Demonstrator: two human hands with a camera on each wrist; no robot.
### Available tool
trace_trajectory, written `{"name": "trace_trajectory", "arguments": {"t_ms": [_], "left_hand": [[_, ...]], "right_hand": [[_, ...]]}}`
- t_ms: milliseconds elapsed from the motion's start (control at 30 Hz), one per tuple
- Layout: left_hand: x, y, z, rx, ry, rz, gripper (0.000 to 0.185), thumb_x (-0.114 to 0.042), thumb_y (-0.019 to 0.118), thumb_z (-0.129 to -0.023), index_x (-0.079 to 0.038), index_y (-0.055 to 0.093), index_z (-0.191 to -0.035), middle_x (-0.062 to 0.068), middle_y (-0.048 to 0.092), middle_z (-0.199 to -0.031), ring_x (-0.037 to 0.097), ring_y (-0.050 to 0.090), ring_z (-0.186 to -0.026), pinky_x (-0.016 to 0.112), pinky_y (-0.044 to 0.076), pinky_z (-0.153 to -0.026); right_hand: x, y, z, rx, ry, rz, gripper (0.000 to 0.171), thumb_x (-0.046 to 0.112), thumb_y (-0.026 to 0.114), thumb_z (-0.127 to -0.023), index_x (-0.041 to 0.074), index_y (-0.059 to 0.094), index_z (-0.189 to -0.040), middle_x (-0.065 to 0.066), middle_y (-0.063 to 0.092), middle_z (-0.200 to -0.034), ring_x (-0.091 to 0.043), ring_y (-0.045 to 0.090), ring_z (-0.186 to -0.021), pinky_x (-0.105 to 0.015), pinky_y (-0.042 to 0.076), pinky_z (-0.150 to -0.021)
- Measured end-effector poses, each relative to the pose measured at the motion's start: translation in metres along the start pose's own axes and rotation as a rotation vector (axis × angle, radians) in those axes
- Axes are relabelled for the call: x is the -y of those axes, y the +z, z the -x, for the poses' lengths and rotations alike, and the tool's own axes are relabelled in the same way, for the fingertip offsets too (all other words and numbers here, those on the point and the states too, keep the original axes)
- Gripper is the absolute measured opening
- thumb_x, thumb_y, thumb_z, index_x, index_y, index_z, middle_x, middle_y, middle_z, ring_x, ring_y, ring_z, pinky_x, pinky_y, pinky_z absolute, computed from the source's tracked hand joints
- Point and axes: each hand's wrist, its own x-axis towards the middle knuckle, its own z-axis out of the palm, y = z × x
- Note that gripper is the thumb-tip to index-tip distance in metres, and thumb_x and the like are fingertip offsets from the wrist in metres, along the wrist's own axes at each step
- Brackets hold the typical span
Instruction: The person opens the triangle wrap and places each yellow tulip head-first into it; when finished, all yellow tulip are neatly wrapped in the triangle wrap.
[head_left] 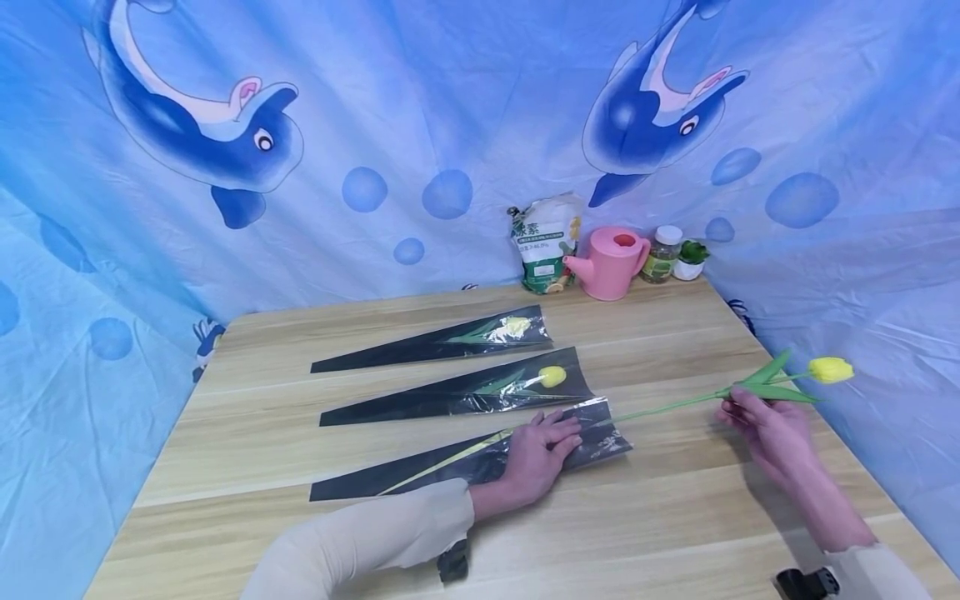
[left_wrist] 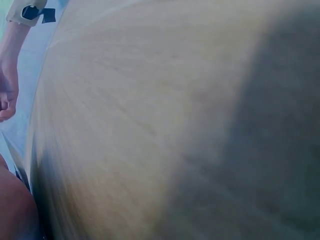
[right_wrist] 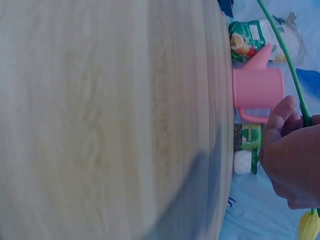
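Pressing flat with fingers straight, left hand (head_left: 536,457) lying palm down on the wide end of the nearest black and clear sleeve (head_left: 480,463) on the wooden surface (head_left: 675,517). Pinching a long green stem just below the leaves, right hand (head_left: 765,429) with fingers curled round it, raised near the right edge of the surface. Stretching between the two hands, yellow tulip (head_left: 829,369) with its bloom out past the right hand, over the surface's right edge, and its stem end lying inside the nearest sleeve under the left hand. Showing the same grip from the right wrist view, fingers (right_wrist: 280,122) wrapped about the stem with the yellow bloom at the lower edge.

Lying beyond the left hand, second sleeve (head_left: 457,394) already holding a yellow tulip, and farther back a third sleeve (head_left: 442,343) holding another, all three roughly parallel and apart from one another. Standing along the far edge of the surface, against a blue dolphin-printed cloth (head_left: 225,125): white and green bag (head_left: 545,243), pink watering can (head_left: 611,262), small jar (head_left: 662,254), and a tiny potted plant (head_left: 690,259).
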Motion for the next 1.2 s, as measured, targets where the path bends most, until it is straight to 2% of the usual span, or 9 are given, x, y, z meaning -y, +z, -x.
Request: {"name": "trace_trajectory", "arguments": {"t_ms": [400, 567, 800, 1200], "left_hand": [[-0.001, 0.002, -0.001, -0.005, 0.017, -0.053, 0.018, -0.006, 0.079, -0.084, -0.002, 0.078, -0.102, 0.009, 0.074, -0.105, 0.029, 0.065, -0.114, 0.049, 0.042, -0.108], [0.000, 0.002, -0.001, 0.000, 0.022, -0.061, 0.018, -0.006, 0.079, -0.084, -0.002, 0.078, -0.102, 0.009, 0.074, -0.105, 0.029, 0.065, -0.114, 0.048, 0.042, -0.108], [-0.001, 0.003, -0.002, 0.004, 0.003, -0.067, 0.018, -0.007, 0.080, -0.084, -0.002, 0.078, -0.101, 0.008, 0.074, -0.105, 0.027, 0.065, -0.114, 0.047, 0.041, -0.109], [-0.003, 0.002, -0.002, 0.015, -0.022, -0.058, 0.018, -0.007, 0.079, -0.085, -0.002, 0.078, -0.102, 0.008, 0.074, -0.105, 0.027, 0.065, -0.115, 0.046, 0.040, -0.110]], "right_hand": [[-0.005, 0.013, 0.002, 0.042, 0.004, 0.023, 0.017, -0.009, 0.051, -0.100, -0.001, 0.064, -0.095, -0.012, 0.070, -0.086, -0.019, 0.070, -0.079, -0.030, 0.060, -0.075], [-0.008, 0.018, 0.003, 0.043, 0.017, 0.033, 0.013, -0.008, 0.055, -0.099, -0.002, 0.066, -0.094, -0.012, 0.070, -0.086, -0.019, 0.071, -0.080, -0.030, 0.060, -0.077], [-0.015, 0.026, 0.003, 0.068, 0.006, 0.043, 0.014, -0.009, 0.055, -0.098, -0.003, 0.067, -0.094, -0.013, 0.071, -0.085, -0.020, 0.072, -0.079, -0.031, 0.060, -0.077], [-0.022, 0.039, 0.004, 0.092, 0.056, 0.048, 0.017, -0.010, 0.054, -0.098, -0.003, 0.068, -0.095, -0.015, 0.071, -0.088, -0.021, 0.073, -0.082, -0.031, 0.059, -0.081]]}}
